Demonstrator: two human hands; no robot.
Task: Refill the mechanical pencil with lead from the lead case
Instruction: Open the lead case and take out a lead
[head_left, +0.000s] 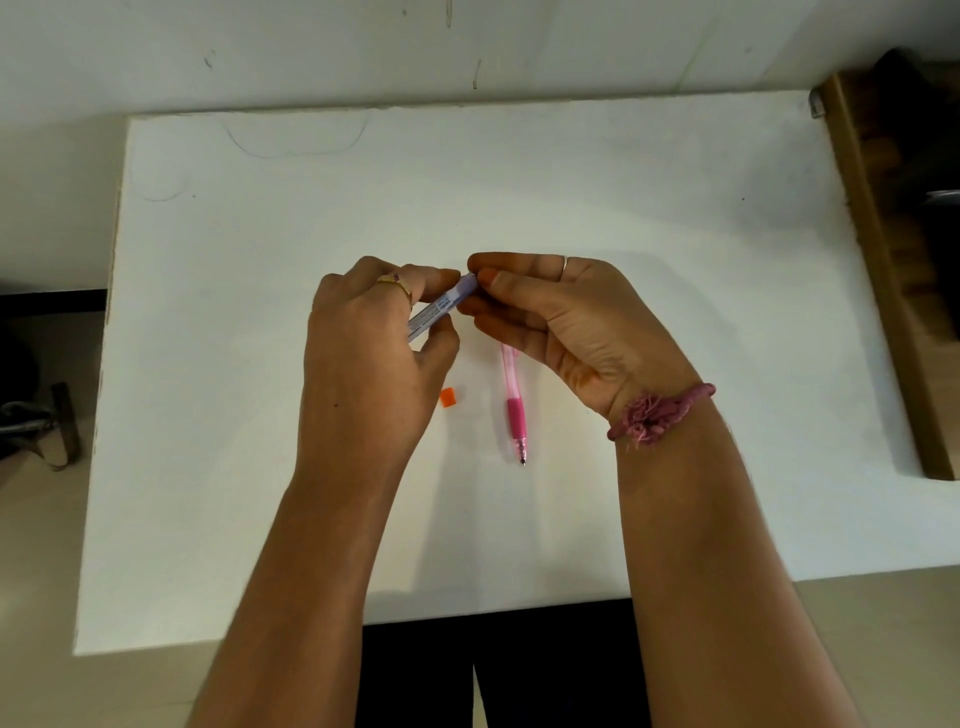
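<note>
Our left hand (374, 332) curls around the lead case (441, 307), fingers and thumb wrapped about its lower half so that it is held tilted above the table, its upper end pointing up and to the right. The case is a slim tube, pale blue to violet, with a white label carrying small print that we cannot read. Our right hand (550, 317) meets that upper end, thumb and forefinger pinched together at the tip of the case; whether they grip a cap or a lead there we cannot tell, as the fingertips cover the spot. The two hands are thus close together, joined through the case. There is a gold ring on a left finger and a thin band on a right finger, and a frayed pink thread bracelet (660, 413) sits around our right wrist. Just below the right hand the mechanical pencil (514, 405) lies flat on the white table (675, 234), its tip toward us and its upper end hidden beneath our fingers; its barrel is clear pink, its grip a darker pink, its tip metal. To its left, near our left wrist, lies a small orange piece (448, 398), apart from the pencil. A wooden edge (878, 270) runs along the table's right side.
</note>
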